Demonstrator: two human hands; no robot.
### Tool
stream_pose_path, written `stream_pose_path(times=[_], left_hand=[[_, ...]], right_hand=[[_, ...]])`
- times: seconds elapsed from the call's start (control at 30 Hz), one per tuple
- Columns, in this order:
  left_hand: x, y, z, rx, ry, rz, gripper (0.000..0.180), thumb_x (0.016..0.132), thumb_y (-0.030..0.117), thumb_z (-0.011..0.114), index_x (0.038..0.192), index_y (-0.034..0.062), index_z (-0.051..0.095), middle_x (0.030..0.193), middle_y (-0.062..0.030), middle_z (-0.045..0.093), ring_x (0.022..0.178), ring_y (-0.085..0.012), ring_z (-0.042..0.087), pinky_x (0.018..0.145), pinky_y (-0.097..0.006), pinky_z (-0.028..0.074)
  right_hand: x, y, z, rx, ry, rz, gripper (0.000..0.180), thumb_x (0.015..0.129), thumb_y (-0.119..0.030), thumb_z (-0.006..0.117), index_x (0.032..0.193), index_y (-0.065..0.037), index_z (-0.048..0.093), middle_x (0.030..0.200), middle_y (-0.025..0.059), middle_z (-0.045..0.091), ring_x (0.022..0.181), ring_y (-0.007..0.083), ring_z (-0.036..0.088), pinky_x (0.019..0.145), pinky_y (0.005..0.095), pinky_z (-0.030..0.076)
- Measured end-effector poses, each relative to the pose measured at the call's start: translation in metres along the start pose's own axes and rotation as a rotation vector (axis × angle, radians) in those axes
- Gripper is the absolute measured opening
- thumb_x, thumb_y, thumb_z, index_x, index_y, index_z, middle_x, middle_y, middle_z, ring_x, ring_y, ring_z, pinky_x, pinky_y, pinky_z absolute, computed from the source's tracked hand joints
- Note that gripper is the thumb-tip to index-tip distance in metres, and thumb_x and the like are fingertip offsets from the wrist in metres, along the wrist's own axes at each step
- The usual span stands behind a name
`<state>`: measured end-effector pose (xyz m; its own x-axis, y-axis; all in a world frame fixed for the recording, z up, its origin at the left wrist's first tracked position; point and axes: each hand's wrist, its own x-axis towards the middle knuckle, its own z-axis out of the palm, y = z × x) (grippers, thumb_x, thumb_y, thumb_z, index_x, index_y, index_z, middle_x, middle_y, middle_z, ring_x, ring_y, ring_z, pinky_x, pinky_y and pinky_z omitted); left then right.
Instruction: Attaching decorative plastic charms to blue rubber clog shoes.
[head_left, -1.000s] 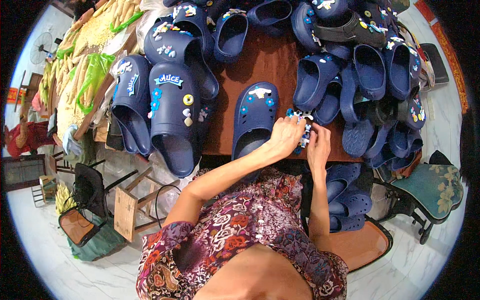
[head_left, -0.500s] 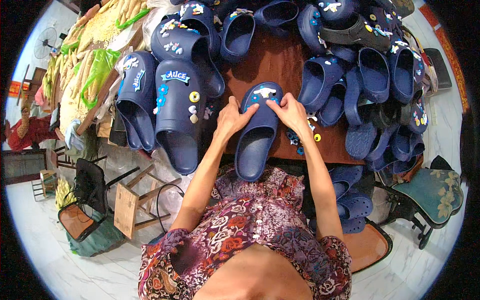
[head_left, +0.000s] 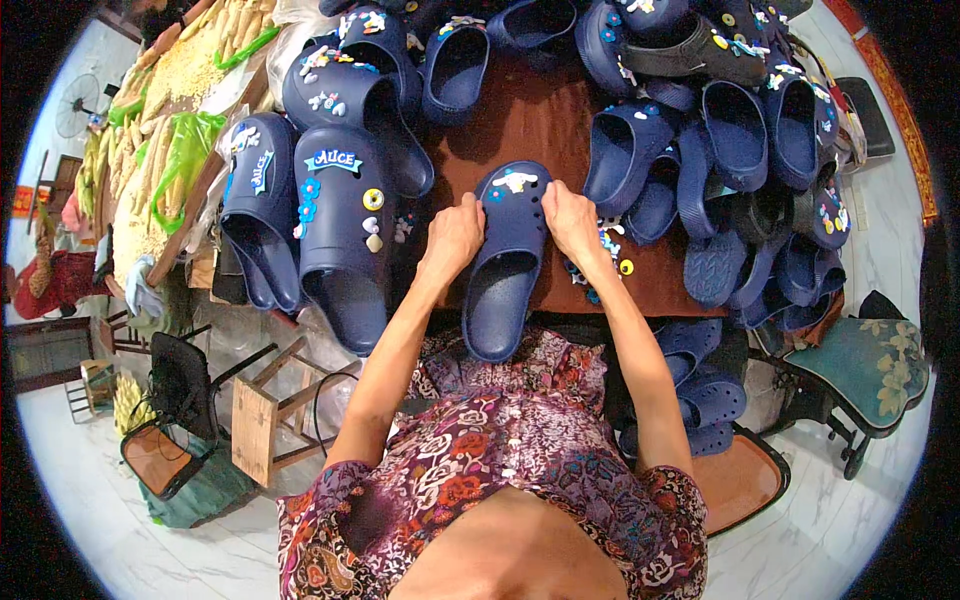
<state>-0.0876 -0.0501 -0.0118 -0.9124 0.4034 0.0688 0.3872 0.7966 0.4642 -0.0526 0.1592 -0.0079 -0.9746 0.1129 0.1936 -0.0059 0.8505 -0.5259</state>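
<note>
A navy blue clog [head_left: 508,255] lies in front of me, heel toward my body, with a white figure charm [head_left: 515,181] and small blue flower charms on its toe. My left hand [head_left: 455,238] is closed at the clog's left edge, near the toe. At the right edge my right hand [head_left: 575,222] is curled the same way; the fingertips of both are partly hidden. To the left stands a navy clog [head_left: 341,215] with a ribbon-shaped lettered charm, flowers and a yellow ring. Loose charms [head_left: 612,240] lie on the brown cloth [head_left: 520,120] beside my right wrist.
More navy clogs [head_left: 627,150] are piled at the right, and others [head_left: 456,75] stand along the back. Clogs with holes [head_left: 712,400] sit below the table's right edge. A wooden stool [head_left: 262,425] and a chair [head_left: 185,385] are at the left, a padded chair [head_left: 865,375] at the right.
My thumbs have come off the charms on the clog's toe. Both hands have turned and curled in at its sides. The view has shifted slightly.
</note>
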Motion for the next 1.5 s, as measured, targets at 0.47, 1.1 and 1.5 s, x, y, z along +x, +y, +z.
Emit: stream_pose_path(times=[0.47, 1.1, 1.5], left_hand=[[0.002, 0.107, -0.032, -0.201, -0.024, 0.045, 0.024, 0.100, 0.025, 0.050, 0.099, 0.0010, 0.049, 0.079, -0.0268, 0.064, 0.076, -0.0463, 0.065, 0.062, -0.055, 0.051], [-0.005, 0.113, -0.025, -0.097, 0.193, 0.205, 0.023, 0.082, 0.019, 0.069, 0.092, 0.0020, 0.057, 0.090, -0.0175, 0.058, 0.083, -0.0359, 0.060, 0.070, -0.047, 0.050], [0.037, -0.006, -0.013, -0.199, -0.112, -0.165, 0.072, 0.078, 0.060, 0.073, 0.107, -0.0032, 0.052, 0.102, -0.0281, 0.064, 0.097, -0.0449, 0.063, 0.082, -0.051, 0.050]], right_hand=[[-0.093, 0.040, -0.061, -0.150, 0.028, 0.220, 0.023, 0.096, -0.018, 0.059, 0.109, -0.001, 0.051, 0.103, 0.0249, 0.062, 0.088, 0.0448, 0.064, 0.071, 0.0536, 0.050], [0.003, 0.000, -0.068, 0.226, 0.022, 0.000, 0.021, 0.093, -0.021, 0.063, 0.104, -0.004, 0.066, 0.094, 0.0144, 0.066, 0.081, 0.0276, 0.067, 0.074, 0.0380, 0.053], [0.028, -0.033, -0.001, -0.099, 0.048, -0.265, 0.036, 0.076, -0.028, 0.077, 0.102, -0.004, 0.068, 0.103, 0.0122, 0.057, 0.098, 0.0338, 0.056, 0.078, 0.0454, 0.052]])
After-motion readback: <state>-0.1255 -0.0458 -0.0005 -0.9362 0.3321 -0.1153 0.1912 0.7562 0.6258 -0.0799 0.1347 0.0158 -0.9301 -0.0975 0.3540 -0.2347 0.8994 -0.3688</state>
